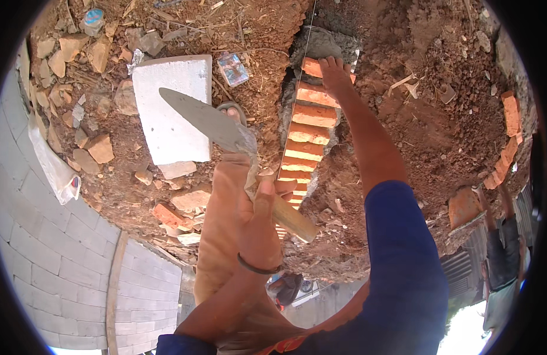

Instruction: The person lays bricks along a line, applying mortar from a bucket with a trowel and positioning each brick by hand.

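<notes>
My left hand (pixel 261 222) is closed around the wooden handle (pixel 295 220) of a trowel. The pointed blade of the trowel (pixel 208 118) is coated with grey mortar and reaches up and left, over the white slab. At the far end of a row of orange bricks (pixel 314 115), my right hand (pixel 337 77) grips the last brick (pixel 312 67), fingers over its top. These bricks lie crosswise, side by side, with grey mortar between them. Just beyond the last brick is a patch of wet mortar (pixel 324 46). A thin string (pixel 309 29) runs along the row's left edge.
A white foam-like slab (pixel 167 145) lies left among stones (pixel 101 149). Near it are a small clear packet (pixel 232 69) and my sandalled foot (pixel 233 112). A grey block wall (pixel 54 254) stands left. Reddish soil (pixel 427 136) banks the right, where another person (pixel 504 254) shows.
</notes>
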Available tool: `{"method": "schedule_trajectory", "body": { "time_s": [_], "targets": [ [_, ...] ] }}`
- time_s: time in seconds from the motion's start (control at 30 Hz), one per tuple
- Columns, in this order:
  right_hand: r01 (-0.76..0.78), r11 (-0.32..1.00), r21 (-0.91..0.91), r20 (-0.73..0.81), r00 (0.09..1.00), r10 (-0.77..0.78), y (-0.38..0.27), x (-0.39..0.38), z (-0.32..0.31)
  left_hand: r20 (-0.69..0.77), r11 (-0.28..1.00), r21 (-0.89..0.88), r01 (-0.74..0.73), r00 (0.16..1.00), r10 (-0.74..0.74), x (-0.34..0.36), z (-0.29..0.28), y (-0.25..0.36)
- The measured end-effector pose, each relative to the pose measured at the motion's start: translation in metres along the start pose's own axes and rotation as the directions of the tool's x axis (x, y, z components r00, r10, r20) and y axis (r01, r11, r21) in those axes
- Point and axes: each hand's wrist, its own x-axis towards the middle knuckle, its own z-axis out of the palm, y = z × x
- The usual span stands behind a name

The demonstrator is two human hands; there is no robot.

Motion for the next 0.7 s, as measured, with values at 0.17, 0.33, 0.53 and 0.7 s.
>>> {"method": "schedule_trajectory", "body": {
  "time_s": [0.17,0.33,0.53,0.7],
  "targets": [
    [-0.007,0.998,-0.067,0.002,1.0,0.008,-0.005,0.005,-0.002,-0.083,0.998,-0.012,-0.064,0.995,0.063,-0.013,-0.012,0.014],
    [-0.026,0.999,-0.023,0.032,0.999,0.027,-0.011,0.002,0.005,-0.07,0.996,-0.022,-0.081,0.994,0.079,-0.016,-0.012,0.022],
    [-0.039,0.999,-0.029,0.0,0.999,0.039,-0.012,0.0,0.004,-0.059,0.995,-0.042,-0.09,0.994,0.087,-0.014,-0.019,0.021],
    [-0.046,0.999,-0.029,-0.033,0.998,0.045,-0.012,0.004,0.006,-0.042,0.997,-0.041,-0.064,0.997,0.062,-0.016,-0.018,0.014]
  ]
}}
